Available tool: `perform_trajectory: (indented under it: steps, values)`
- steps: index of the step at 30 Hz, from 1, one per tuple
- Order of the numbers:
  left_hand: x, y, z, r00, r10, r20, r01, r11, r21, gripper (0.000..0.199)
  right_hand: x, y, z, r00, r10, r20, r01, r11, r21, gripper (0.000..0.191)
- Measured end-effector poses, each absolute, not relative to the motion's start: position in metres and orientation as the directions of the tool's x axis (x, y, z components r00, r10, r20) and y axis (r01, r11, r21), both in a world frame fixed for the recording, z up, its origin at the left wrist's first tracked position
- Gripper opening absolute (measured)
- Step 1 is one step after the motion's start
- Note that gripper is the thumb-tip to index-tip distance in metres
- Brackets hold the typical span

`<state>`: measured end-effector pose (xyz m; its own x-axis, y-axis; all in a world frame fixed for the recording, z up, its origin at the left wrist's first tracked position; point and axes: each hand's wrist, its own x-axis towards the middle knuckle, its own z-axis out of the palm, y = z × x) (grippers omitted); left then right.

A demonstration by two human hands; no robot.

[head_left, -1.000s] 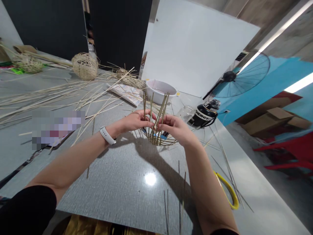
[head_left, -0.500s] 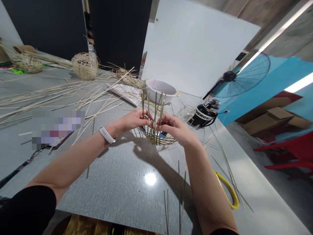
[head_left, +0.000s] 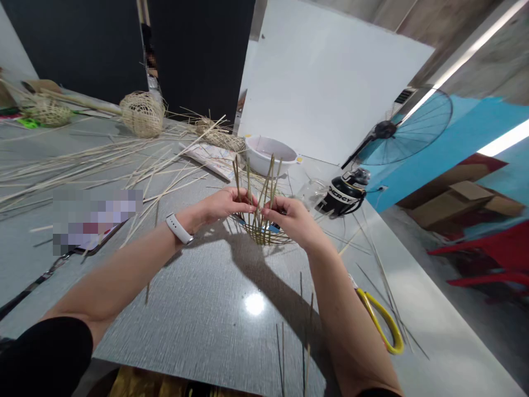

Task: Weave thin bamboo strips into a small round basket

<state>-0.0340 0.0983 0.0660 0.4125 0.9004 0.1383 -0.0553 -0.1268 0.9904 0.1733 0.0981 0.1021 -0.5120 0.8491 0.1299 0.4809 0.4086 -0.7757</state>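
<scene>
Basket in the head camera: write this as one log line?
Left hand: on upright stakes | Right hand: on stakes | Woven basket: unfinished, on table

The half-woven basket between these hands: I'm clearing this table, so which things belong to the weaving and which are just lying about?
Part of the weaving:
left hand
right hand
woven basket base
upright cane stakes
probably the loose cane strips

Just lying about:
white bowl
glass jar
black flask

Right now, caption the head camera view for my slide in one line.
Left hand and right hand pinch upright stakes of a half-woven basket on a grey table.
</scene>
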Motion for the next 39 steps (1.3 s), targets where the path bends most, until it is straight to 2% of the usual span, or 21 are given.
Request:
perform_trajectory:
  steps: [10,16,22,33,39]
  values:
    - [-0.0336,0.0996,0.0614,0.416,0.896,0.155,-0.102,-0.123,0.987,0.016,0.1726,0.0991,0.1015,-0.473,0.869,0.145,0.55,0.42,-0.722,0.018]
    - [-0.034,0.1,0.0587,0.478,0.866,0.144,-0.13,-0.092,0.987,0.031,0.1722,0.0987,0.1014,-0.533,0.839,0.106,0.53,0.429,-0.732,0.016]
    - [-0.0332,0.0981,0.0592,0.482,0.87,0.105,-0.066,-0.084,0.994,0.044,0.1747,0.0971,0.1049,-0.591,0.803,0.085,0.521,0.459,-0.719,0.016]
    - [-0.0309,0.097,0.0584,0.484,0.864,0.14,-0.042,-0.136,0.99,0.038,0.1748,0.0985,0.1025,-0.515,0.857,0.024,0.573,0.365,-0.733,0.019]
    - [-0.0266,0.0991,0.0558,0.41,0.892,0.188,-0.033,-0.192,0.981,0.022,0.1719,0.0964,0.1046,-0.48,0.875,0.063,0.606,0.383,-0.697,0.02]
